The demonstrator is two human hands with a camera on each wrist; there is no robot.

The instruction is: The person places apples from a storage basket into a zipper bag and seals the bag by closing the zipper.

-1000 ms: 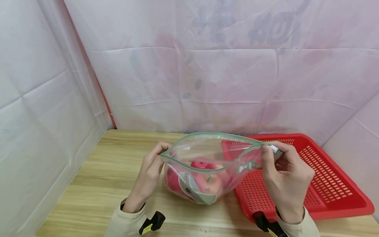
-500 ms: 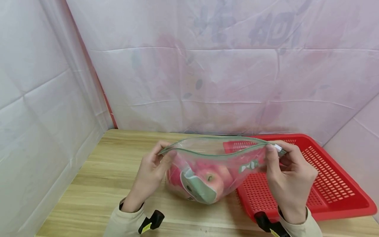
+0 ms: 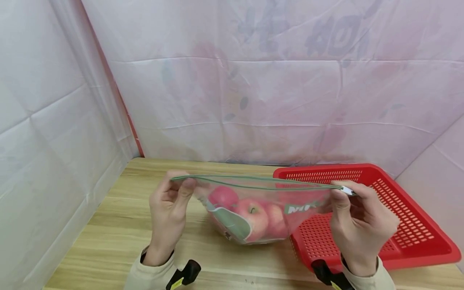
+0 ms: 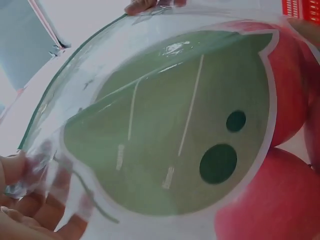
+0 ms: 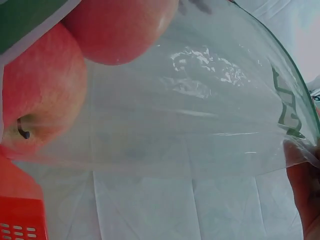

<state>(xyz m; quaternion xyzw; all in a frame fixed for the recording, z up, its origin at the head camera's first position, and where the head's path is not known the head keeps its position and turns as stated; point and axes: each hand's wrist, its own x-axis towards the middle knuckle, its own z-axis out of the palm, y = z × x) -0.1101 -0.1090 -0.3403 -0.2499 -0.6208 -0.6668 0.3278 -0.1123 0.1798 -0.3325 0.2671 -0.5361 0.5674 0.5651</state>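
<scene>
A clear zip bag (image 3: 217, 219) with a green-edged mouth is stretched between the two hands, its bottom low over the wooden table. Several red apples (image 3: 253, 217) lie inside, partly covered by a green printed patch (image 4: 165, 125). My left hand (image 3: 168, 205) pinches the left corner of the bag's mouth between thumb and fingers. At the other corner, beside a white zip slider (image 3: 346, 190), my right hand (image 3: 362, 221) pinches the rim. In the right wrist view an apple (image 5: 40, 95) with its stem shows through the film. The mouth is drawn almost straight, its two edges close together.
A red plastic basket (image 3: 424, 257) with slotted walls stands on the right of the wooden table (image 3: 119, 225), just right of the bag. Pale sheets (image 3: 224, 92) hang behind the table and at both sides.
The left hand has moved left and the right hand slightly right. Between them the bag's mouth has gone from a wide gape to a narrow, nearly straight line.
</scene>
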